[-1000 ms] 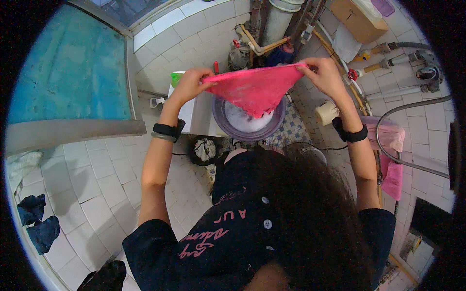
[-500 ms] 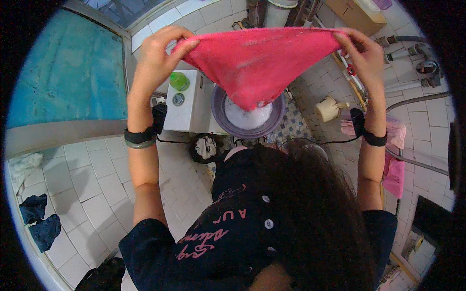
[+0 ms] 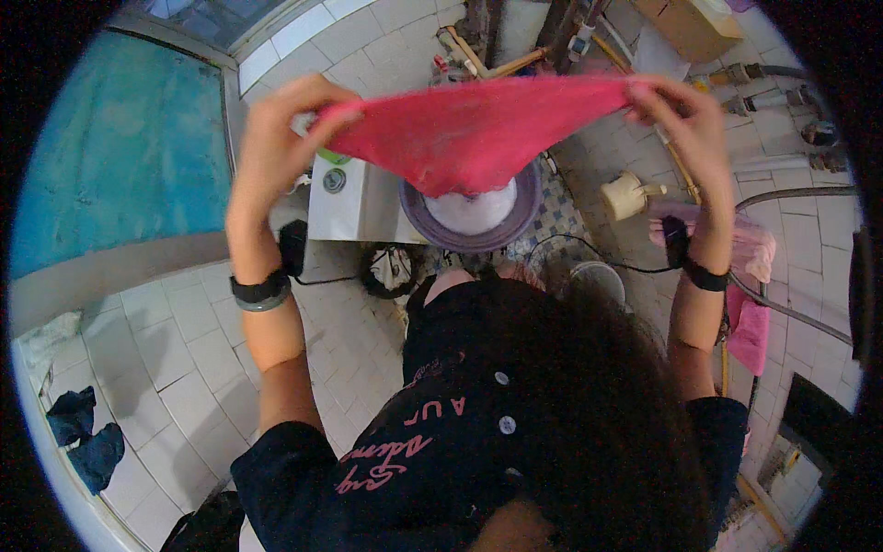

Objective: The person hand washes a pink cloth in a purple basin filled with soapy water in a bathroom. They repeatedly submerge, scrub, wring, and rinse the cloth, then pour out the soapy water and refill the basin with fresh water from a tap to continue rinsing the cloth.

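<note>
A wet pink cloth [image 3: 469, 129] is stretched between my two raised hands, its lower part sagging to a point. My left hand [image 3: 290, 129] pinches its left corner, and my right hand [image 3: 681, 115] pinches the right one. Both hands are slightly smeared by motion. Below the cloth stands a purple basin [image 3: 418, 221] with white suds [image 3: 474, 212] in it. The cloth hides the basin's far side, and its tip hangs in front of the suds. I cannot tell whether it touches them.
A white cabinet [image 3: 354, 212] with a green-topped container [image 3: 334, 156] stands left of the basin. To the right are a cream dipper [image 3: 630, 195], a white bucket [image 3: 598, 281] and pink towels [image 3: 750, 248] by grey hoses. Pipes [image 3: 515, 64] run along the far wall. Dark cloths [image 3: 87, 442] lie at far left.
Both hands have come down a little with the cloth, and its top edge sits lower. The view has shifted slightly; more pipes show at the far wall. The grip on both corners is unchanged.
</note>
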Demonstrator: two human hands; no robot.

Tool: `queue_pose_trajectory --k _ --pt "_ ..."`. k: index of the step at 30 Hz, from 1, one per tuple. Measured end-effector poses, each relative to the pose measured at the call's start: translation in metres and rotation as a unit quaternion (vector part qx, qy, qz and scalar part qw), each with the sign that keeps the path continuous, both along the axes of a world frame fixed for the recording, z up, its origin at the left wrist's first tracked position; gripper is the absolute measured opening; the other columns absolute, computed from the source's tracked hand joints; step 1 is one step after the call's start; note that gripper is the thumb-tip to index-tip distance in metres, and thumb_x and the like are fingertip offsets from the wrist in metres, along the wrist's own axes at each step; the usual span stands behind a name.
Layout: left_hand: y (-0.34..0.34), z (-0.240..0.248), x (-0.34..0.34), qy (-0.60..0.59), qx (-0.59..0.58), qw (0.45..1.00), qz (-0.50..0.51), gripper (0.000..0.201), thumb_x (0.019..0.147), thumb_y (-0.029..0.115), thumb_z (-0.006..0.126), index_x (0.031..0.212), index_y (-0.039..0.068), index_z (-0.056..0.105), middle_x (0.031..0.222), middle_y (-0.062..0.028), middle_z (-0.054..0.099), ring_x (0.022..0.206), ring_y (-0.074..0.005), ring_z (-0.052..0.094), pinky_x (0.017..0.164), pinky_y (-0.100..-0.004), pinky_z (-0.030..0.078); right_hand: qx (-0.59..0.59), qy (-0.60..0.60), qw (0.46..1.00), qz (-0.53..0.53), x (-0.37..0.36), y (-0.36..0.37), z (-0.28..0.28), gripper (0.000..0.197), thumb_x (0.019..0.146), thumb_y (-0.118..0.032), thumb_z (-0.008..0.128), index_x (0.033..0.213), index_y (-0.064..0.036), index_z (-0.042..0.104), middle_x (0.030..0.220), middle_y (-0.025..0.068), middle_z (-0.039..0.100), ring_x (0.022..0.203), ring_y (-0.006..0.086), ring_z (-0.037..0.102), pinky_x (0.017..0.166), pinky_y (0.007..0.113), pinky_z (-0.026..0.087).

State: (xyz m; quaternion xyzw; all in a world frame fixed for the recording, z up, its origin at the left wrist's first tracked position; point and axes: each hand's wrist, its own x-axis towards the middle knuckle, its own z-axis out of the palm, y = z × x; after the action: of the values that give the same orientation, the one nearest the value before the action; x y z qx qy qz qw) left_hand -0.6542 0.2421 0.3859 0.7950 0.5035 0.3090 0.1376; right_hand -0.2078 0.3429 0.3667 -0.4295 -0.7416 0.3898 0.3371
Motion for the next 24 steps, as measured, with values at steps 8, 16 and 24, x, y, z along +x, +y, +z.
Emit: queue_pose_trajectory --k 8,16,24 --pt "-0.035 -0.291 -0.002 0.031 -0.337 0.940 -0.036 0.009 0.083 0.011 0.073 0.090 0.008 0.069 0.082 -0.0125 0.069 0.075 -0.0258 0.066 0.069 -0.0365 0.052 -0.302 -0.102 0.943 0.095 -0.013 -0.046 -0.272 0.010 0.084 -0.012 0.076 0.093 -0.0087 0.080 0.076 0.0055 0.075 0.066 0.0103 0.069 0.061 0.028 0.054" --pt "-0.050 -0.386 0.001 -0.041 -0.422 0.903 0.070 0.012 0.083 0.014 0.072 0.093 0.008 0.070 0.083 -0.0132 0.070 0.078 -0.0270 0.069 0.071 -0.0371 0.053 -0.318 -0.176 0.931 -0.043 -0.013 -0.041 -0.402 0.012 0.086 -0.010 0.073 0.096 -0.0035 0.077 0.081 0.0049 0.075 0.069 0.0119 0.069 0.064 0.028 0.055" --pt "0.050 -0.372 -0.010 -0.244 -0.229 0.924 0.184 0.013 0.085 0.011 0.071 0.096 0.003 0.071 0.085 -0.0132 0.072 0.079 -0.0239 0.071 0.070 -0.0353 0.053 -0.200 -0.033 0.968 -0.145 -0.058 0.055 -0.352 0.015 0.089 -0.009 0.070 0.100 -0.0017 0.076 0.088 0.0062 0.075 0.078 0.0107 0.069 0.072 0.026 0.056"
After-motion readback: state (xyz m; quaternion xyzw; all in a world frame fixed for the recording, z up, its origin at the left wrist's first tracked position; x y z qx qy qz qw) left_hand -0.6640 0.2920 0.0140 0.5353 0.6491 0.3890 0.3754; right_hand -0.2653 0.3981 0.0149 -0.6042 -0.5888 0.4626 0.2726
